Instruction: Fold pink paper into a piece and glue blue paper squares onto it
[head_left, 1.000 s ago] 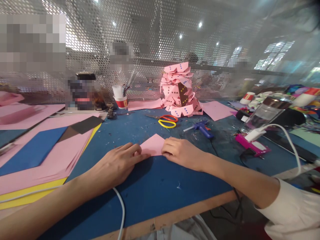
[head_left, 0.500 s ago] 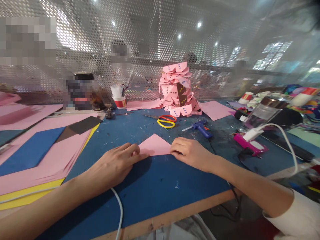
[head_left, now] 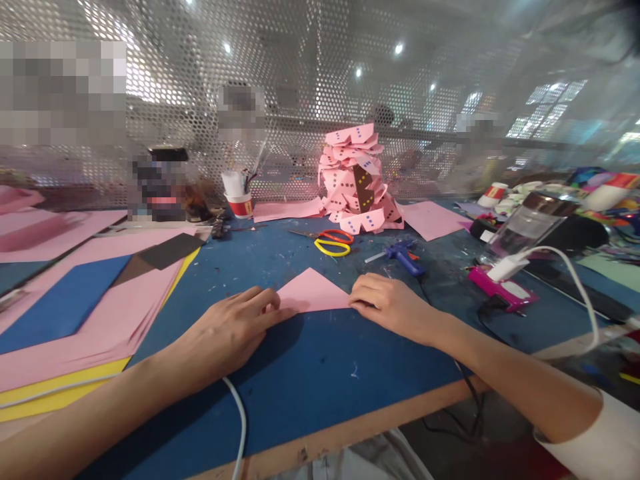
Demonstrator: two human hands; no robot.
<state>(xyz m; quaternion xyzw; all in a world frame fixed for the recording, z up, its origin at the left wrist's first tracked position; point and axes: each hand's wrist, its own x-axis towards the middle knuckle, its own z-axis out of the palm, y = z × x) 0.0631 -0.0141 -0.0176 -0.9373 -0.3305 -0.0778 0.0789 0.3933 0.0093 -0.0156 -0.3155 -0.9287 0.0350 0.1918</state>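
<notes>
Tabletop: blue; mesh screen at twelve o'clock.
Pink paper: triangular, at twelve, between my hands.
Left hand: on its nine-o'clock end.
Right hand: at its three-o'clock corner.
Grip: clamped or just pressing, I cannot tell for either.

Light spots glare across the perforated screen, shadow dims the tabletop, and the right edge smears.

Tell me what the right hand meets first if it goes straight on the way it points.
The folded pink paper, whose right corner the right hand appears to touch. Past it, roughly in line, lies the left hand, though depth is uncertain.
</notes>
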